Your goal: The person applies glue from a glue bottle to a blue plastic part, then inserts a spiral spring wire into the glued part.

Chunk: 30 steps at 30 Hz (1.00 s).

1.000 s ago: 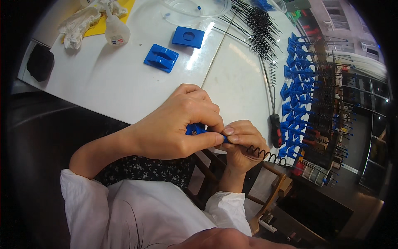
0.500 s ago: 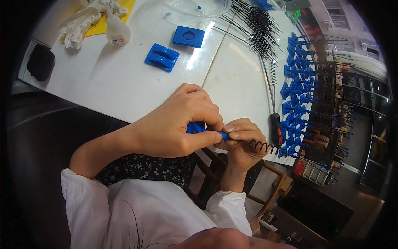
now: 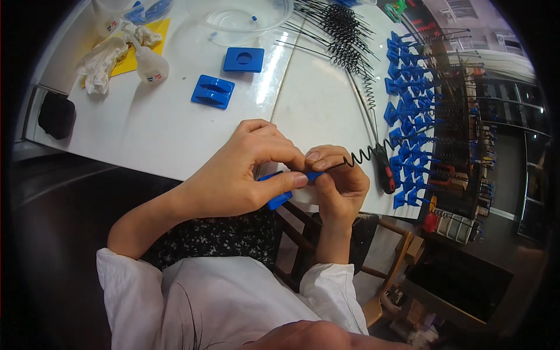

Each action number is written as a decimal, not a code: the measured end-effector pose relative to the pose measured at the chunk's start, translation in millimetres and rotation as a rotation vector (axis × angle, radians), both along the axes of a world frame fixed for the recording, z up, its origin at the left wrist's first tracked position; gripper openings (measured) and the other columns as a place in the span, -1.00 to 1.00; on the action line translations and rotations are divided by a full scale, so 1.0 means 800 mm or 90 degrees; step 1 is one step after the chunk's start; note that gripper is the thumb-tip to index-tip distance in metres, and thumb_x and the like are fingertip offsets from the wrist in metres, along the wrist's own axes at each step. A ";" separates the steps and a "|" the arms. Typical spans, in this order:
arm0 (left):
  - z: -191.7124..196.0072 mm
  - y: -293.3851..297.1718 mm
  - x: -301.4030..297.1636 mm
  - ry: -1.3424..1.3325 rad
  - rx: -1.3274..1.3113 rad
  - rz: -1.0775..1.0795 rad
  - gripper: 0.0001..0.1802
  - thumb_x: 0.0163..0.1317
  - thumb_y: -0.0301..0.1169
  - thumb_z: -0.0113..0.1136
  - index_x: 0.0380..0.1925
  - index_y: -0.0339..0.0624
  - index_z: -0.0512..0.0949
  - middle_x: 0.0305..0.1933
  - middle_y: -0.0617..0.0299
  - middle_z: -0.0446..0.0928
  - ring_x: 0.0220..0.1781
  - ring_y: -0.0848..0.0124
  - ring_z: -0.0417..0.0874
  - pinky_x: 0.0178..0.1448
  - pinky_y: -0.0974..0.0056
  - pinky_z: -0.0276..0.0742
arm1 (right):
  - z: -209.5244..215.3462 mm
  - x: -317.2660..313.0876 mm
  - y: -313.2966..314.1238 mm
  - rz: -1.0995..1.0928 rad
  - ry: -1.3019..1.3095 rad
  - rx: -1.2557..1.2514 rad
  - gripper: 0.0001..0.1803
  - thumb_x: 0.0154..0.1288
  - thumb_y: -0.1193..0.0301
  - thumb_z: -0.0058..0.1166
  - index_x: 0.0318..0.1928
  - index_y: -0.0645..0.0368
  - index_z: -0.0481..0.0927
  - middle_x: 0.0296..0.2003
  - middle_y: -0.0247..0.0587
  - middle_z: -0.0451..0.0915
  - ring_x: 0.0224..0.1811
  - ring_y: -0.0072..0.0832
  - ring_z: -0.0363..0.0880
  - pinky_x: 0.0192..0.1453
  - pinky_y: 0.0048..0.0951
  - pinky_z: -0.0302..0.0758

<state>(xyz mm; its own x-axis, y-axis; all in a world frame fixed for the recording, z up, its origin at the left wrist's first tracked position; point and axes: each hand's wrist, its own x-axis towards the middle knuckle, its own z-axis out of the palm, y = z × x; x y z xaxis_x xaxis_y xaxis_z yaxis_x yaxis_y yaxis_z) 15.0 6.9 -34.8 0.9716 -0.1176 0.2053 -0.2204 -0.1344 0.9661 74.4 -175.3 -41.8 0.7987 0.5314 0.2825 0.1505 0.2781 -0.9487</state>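
My left hand (image 3: 256,166) is closed on a blue plastic part (image 3: 280,199), whose wide base shows below the fingers. Its narrow blue tip (image 3: 314,175) lies between both hands' fingertips. My right hand (image 3: 343,182) pinches the end of a black coiled wire (image 3: 359,156) at that tip. The coil rises to the right over the table edge, toward a screwdriver (image 3: 385,172) with a black and red handle. How deep the wire sits in the tip is hidden by my fingers.
Ahead lie a blue plate with a round hole (image 3: 243,59) and a blue base with a raised bridge (image 3: 213,91). A white squeeze bottle (image 3: 153,65), crumpled tissue (image 3: 100,64) and clear bowl (image 3: 236,26) stand farther off. Black coiled wires (image 3: 344,32) and rows of blue bases (image 3: 405,116) are rightward.
The coiled wire has swung from sloping down-right to rising up-right. The blue part has turned and shows more below my left hand. The whole view has shifted slightly.
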 end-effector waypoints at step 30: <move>0.000 0.011 0.000 0.036 -0.047 -0.050 -0.84 0.14 -0.39 0.17 -0.53 -0.18 0.66 -0.59 0.24 0.55 -0.45 0.40 0.48 0.38 0.12 0.10 | 0.020 0.008 0.011 0.155 0.286 -0.031 -0.83 0.19 0.55 0.16 -0.21 0.39 0.61 -0.10 0.08 0.60 -0.20 -0.37 0.62 -0.33 -0.50 0.60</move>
